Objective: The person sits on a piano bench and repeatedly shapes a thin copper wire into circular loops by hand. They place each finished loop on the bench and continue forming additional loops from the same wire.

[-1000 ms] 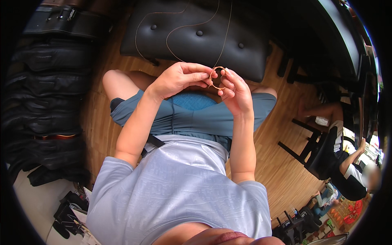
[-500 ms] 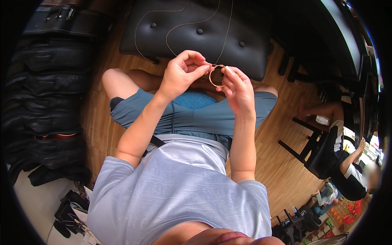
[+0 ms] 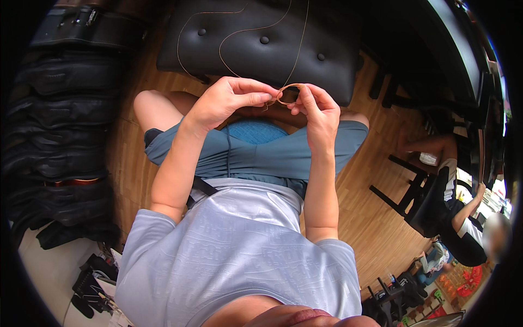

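Note:
A small ring of coiled thin copper-coloured string or wire is stretched between my two hands, above my crossed legs. My left hand pinches its left side between thumb and fingertips, with a short loose end hanging just below. On the other side, my right hand grips the coil between thumb and curled fingers. A long thin strand runs from near the coil up over the black padded bench, and more of it curves across the bench's left half. Whether these strands are one piece I cannot tell.
Black instrument cases stand in a row along the left. To the right is a black stool, with a seated person beyond it. A large black piece of furniture fills the upper right. Wooden floor lies beneath.
My left hand has shifted slightly left and down, its fingers straighter. The coil has tilted and looks flatter, and my right fingers have closed in more on its right side.

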Motion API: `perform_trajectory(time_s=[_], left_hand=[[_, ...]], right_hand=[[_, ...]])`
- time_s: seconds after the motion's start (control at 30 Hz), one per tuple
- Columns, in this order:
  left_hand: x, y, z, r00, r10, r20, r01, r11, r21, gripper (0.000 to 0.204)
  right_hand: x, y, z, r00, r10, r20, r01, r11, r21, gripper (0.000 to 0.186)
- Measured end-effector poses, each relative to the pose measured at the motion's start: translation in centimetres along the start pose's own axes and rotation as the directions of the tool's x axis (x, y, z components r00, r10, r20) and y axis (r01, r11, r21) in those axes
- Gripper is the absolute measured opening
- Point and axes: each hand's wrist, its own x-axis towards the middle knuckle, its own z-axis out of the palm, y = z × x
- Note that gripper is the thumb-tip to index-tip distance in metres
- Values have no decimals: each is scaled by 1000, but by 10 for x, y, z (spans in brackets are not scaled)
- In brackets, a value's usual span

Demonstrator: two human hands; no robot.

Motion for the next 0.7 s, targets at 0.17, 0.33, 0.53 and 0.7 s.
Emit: perform_trajectory(time_s=[0.17,0.33,0.53,0.7], left_hand=[[5,-13,-2,997,21,79,-11,992,-127,27],[7,-14,2,992,11,126,30,946,-321,26],[10,-33,-6,953,120,277,18,894,-448,26],[10,-26,-1,961,85,261,21,925,-380,15]], right_hand=[[-1,-5,1,992,95,87,-101,992,70,20],[0,-3,3,977,142,161,-173,963,205,21],[0,2,5,930,238,279,-325,887,327,21],[-2,4,9,917,258,304,-356,875,329,20]])
